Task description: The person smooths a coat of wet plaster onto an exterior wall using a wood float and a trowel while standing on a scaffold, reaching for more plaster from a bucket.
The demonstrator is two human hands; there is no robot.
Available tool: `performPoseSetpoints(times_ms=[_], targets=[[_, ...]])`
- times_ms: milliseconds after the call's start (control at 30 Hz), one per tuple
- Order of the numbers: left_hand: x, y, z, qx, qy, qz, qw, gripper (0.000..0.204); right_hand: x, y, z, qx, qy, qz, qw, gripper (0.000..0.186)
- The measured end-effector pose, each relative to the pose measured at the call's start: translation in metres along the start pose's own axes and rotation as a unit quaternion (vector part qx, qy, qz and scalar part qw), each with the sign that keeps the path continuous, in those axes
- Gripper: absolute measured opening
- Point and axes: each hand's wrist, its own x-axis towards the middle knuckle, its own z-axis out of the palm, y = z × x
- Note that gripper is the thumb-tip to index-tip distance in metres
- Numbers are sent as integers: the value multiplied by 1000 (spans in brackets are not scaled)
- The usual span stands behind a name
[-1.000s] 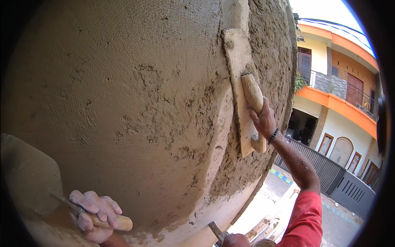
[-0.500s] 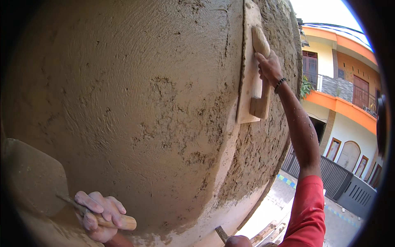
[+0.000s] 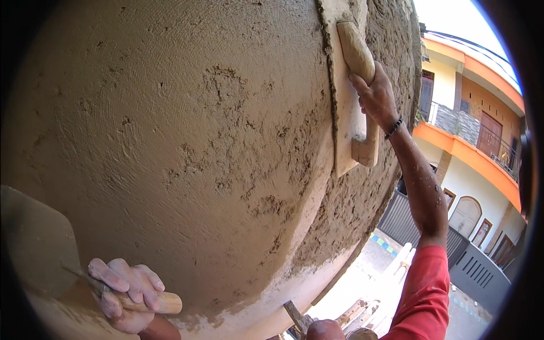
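My right hand (image 3: 378, 99) is wrapped round the grip of a long wooden plastering float (image 3: 343, 124), whose flat board lies against the wall. Wet grey-brown plaster (image 3: 170, 141) covers that wall. Mortar beads along the board's left edge, beside a band of rough, lumpy plaster (image 3: 345, 209) on the right. At lower left, my left hand (image 3: 130, 286) is closed round the wooden handle of a trowel (image 3: 37, 241). The trowel's broad blade is smeared with mortar and points away to the left. Pitted patches mark the middle of the plaster.
The wall's right edge borders a bright street with a grey metal gate (image 3: 479, 277) and an orange-and-white building (image 3: 481, 156). Below lie wooden poles (image 3: 354, 311), a short piece of wood (image 3: 297, 316) and a rounded reddish shape (image 3: 324, 330) I cannot make out.
The float's upper end has tilted left while my right hand keeps its grip. The view has shifted slightly. My left hand still holds the trowel low at the left.
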Motion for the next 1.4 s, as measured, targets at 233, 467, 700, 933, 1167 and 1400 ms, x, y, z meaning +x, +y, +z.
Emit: performPoseSetpoints(times_ms=[233, 467, 700, 933, 1167, 1400], targets=[[1, 8, 12, 3, -29, -13, 999, 22, -84, 32, 33, -29, -7, -103, 994, 46], [7, 33, 27, 0, -50, 26, 998, 21, -213, 100, 61, -60, -99, -72, 991, 65], [7, 54, 22, 26, -39, 33, 998, 22, -131, 54, 51, 54, 0, 75, 996, 49], [7, 39, 2, 75, -22, 48, 996, 23, 107, 1, -35, 116, 85, 95, 985, 33], [-1, 13, -16, 58, -9, 36, 998, 23, 107, -34, -26, 67, 66, 18, 995, 30], [-4, -8, -12, -30, 15, -18, 999, 20, -43, -26, 25, 28, -19, -70, 997, 31]])
